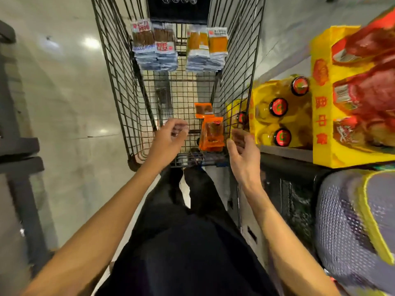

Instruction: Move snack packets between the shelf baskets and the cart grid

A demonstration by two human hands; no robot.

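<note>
Head view: a wire cart point(119, 82) is seen from above at frame centre. Two stacks of brown snack packets point(154, 45) and two stacks of yellow snack packets point(206, 48) are noted side by side at its far end, upper centre. Orange packets point(211, 133) stand against the near right corner, with one more orange packet point(203, 110) lying just beyond them. The left hand point(168, 137) is held over the cart's near end, fingers loosely curled, nothing grasped. The right hand point(243, 150) is released, palm turned inward, just right of the orange packets. A shelf point(286, 151) with red-capped bottles point(277, 106) is recorded at right.
</note>
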